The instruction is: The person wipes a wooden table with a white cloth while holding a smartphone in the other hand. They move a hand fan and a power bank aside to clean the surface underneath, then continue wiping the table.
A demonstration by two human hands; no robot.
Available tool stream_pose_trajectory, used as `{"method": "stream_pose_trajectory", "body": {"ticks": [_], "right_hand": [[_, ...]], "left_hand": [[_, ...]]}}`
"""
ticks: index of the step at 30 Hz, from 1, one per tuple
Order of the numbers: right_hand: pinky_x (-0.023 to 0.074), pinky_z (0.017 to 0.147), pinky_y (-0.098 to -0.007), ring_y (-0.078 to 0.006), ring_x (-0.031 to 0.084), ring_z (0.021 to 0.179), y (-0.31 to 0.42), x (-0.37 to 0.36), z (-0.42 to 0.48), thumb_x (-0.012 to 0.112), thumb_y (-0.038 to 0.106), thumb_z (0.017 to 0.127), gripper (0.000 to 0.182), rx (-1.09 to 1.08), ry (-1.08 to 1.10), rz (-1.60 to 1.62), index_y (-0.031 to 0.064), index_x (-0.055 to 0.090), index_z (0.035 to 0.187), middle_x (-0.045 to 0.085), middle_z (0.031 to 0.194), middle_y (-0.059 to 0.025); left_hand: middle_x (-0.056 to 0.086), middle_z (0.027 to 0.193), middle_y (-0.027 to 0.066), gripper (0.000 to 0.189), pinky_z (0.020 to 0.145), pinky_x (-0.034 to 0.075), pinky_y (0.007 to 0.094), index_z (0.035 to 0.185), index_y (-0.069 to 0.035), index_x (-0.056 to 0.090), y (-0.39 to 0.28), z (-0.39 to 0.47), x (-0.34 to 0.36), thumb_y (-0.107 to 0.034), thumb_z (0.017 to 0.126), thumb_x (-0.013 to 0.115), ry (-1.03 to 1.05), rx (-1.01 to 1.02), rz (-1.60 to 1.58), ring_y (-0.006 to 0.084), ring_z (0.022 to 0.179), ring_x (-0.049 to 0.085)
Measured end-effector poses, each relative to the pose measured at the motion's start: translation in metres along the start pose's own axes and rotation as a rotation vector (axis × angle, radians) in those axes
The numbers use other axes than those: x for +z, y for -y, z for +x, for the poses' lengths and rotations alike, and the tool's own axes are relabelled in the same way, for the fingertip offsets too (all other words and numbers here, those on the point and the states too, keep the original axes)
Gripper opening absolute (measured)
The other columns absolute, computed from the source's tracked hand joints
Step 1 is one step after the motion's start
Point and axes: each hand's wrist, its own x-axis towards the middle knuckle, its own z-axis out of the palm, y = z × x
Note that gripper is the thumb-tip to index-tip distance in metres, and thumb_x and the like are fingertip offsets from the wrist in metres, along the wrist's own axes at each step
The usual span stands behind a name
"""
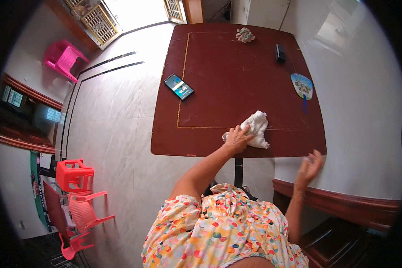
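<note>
My left hand (238, 138) rests on a crumpled white cloth (257, 129) near the front edge of the dark red table (214, 100). Its fingers lie over the left part of the cloth; whether they grip it cannot be told. A small white piece shows just left of that hand. My right hand (310, 169) is off the table's front right corner, blurred, with its fingers partly curled; nothing is plainly seen in it. A lit smartphone (179, 86) lies on the table's left side. At the right lies a hand fan (302, 86) with a blue handle.
A second crumpled cloth (245, 35) and a black oblong object (280, 53) lie towards the table's far side. A white wall (355, 117) runs along the right. On the left floor stand a magenta chair (63, 58), a red plastic stool (74, 174) and a pink chair (83, 211).
</note>
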Motion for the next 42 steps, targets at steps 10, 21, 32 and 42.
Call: {"method": "stream_pose_trajectory", "body": {"ticks": [10, 21, 32, 42], "right_hand": [[0.0448, 0.083, -0.0331, -0.0262, 0.052, 0.103, 0.069, 0.180, -0.047, 0.051, -0.001, 0.077, 0.033, -0.302, 0.576, 0.004, 0.0013, 0.050, 0.111, 0.048, 0.117, -0.0136], [0.0419, 0.088, -0.0379, -0.0329, 0.051, 0.101, 0.054, 0.198, -0.080, 0.052, 0.002, 0.075, 0.020, -0.237, 0.748, -0.029, -0.0026, 0.056, 0.095, 0.052, 0.108, -0.0167], [0.0440, 0.083, -0.0364, -0.0313, 0.054, 0.095, 0.084, 0.185, -0.095, 0.053, 0.000, 0.074, 0.017, -0.359, 0.726, 0.089, -0.0023, 0.057, 0.091, 0.055, 0.102, -0.0162], [0.0430, 0.084, -0.0378, -0.0333, 0.054, 0.094, 0.027, 0.125, -0.136, 0.051, 0.001, 0.074, 0.016, -0.193, 0.663, 0.001, -0.0032, 0.057, 0.089, 0.056, 0.099, -0.0167]], "left_hand": [[0.046, 0.121, 0.0079, 0.032, 0.066, 0.043, 0.0428, 0.093, -0.024, 0.063, 0.131, -0.135, -0.023, -0.015, 0.062, 0.060, -0.248, -0.266, -0.007, 0.0304, 0.092, 0.049], [0.049, 0.117, 0.0158, 0.040, 0.083, 0.044, 0.0442, 0.106, -0.013, 0.059, 0.265, -0.276, -0.091, -0.008, 0.067, 0.051, -0.453, -1.332, 0.060, 0.0370, 0.101, 0.048], [0.051, 0.109, 0.0078, 0.032, 0.062, 0.044, 0.0364, 0.094, -0.021, 0.060, 0.107, -0.161, -0.057, -0.012, 0.064, 0.060, -0.436, -0.121, 0.040, 0.0264, 0.082, 0.050], [0.053, 0.104, 0.0016, 0.024, 0.062, 0.047, 0.0383, 0.089, -0.021, 0.064, 0.153, -0.216, -0.034, -0.013, 0.066, 0.061, -0.148, -0.491, 0.155, 0.0291, 0.088, 0.052]]}}
